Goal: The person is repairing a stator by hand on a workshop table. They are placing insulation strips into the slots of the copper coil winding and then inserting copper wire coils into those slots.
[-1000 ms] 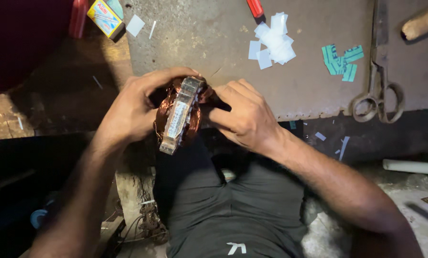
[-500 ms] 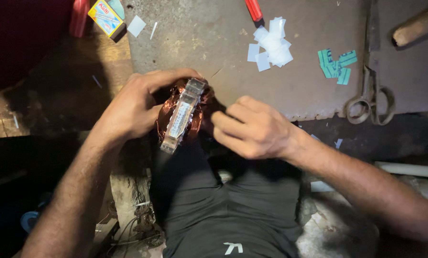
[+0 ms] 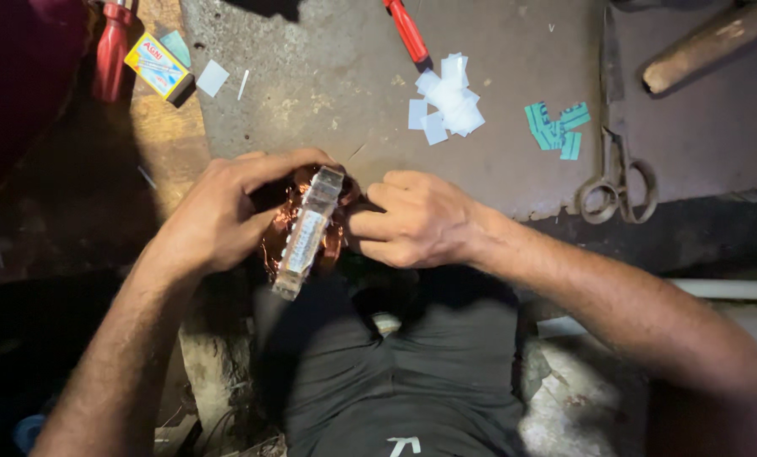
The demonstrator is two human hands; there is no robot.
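Copper-wound stator (image 3: 307, 233) steady, right hand (image 3: 416, 220) withdrawn slightly

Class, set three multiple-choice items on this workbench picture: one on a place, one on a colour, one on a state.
1. Where do the scissors lie?
A. right of the green paper pieces
B. in the lap
C. under the matchbox

2. What colour is the screwdriver handle above the white paper pieces?
A. blue
B. red
C. black

3. How is the copper-wound stator held?
A. lying loose
B. by one hand
C. between left hand and right hand

Key: 1 A, scissors sit beside the green pieces; 2 B, handle shows red; 3 C, both hands grip it.
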